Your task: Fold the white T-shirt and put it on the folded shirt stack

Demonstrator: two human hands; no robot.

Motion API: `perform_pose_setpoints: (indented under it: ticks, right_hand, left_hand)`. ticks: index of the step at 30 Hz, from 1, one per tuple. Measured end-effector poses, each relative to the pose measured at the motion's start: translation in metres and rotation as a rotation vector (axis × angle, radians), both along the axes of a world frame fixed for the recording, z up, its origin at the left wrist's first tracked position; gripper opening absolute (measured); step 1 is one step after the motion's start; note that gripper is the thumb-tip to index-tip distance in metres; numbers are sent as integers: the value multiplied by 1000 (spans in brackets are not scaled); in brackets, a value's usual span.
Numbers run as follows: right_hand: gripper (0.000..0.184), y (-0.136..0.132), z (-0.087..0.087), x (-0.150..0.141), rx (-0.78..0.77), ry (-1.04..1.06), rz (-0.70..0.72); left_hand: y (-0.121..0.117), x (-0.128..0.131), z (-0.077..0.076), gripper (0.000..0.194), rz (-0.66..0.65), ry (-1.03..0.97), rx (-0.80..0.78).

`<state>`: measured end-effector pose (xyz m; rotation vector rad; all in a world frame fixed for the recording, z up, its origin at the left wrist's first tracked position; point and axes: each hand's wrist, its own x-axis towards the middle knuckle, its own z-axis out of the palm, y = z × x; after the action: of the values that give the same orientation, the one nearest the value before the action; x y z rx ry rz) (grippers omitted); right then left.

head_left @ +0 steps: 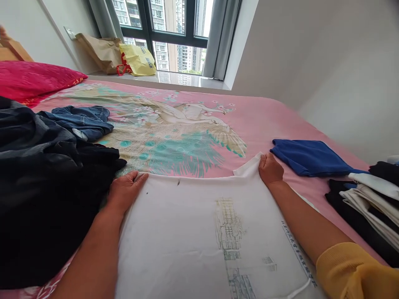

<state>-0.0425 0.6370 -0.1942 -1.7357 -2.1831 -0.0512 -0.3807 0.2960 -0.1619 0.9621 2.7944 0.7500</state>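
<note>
The white cloth (181, 236), maybe a shirt, is at six o'clock in the view, close to the person and over the pink bed sheet (264, 114). The left hand (127, 189) has its fingers curled around the cloth's far edge, at ten o'clock on the cloth. The right hand (270, 168) is closed like a fist on the other far corner, at one o'clock. I think the hands are wide apart so the edge gets pulled tight. A little flap sticks up beside the right hand.

The cloth looks thin and soft, with a few small creases and a line drawing of buildings on it. At three o'clock a blue cloth (313, 158) lies folded flat, with a smooth top. At four o'clock there is a pile of folded clothes (374, 203), black, white and cream, perhaps stacked there to stay neat. At eight o'clock the dark clothes (40, 203) are in a lumpy, wrinkly heap. Stiff-looking blue jeans (82, 120) lie bunched past nine o'clock.
</note>
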Motion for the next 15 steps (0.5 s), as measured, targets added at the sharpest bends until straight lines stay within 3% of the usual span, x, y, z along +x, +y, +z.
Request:
perform_pose_setpoints:
  ticks: [3,8,12,14,15]
  right_hand:
    - [47,3,-1,-2,-66,-42,-4]
    - [41,4,-2,-5,-114,-73,29]
    - [39,2,1,-8,-124,-51,25]
    - [39,3,9,-12,-169,-66,27]
    - [39,3,15,-15,-193,-75,29]
  left_hand:
    - [1,2,-1,41,-36,12,-15]
    - [2,-4,-4,38,52,15,-15]
    - [7,7,16,43,65,223,85]
    - [13,30,34,36,-77,276,193]
    - [16,45,42,31,-222,248,231]
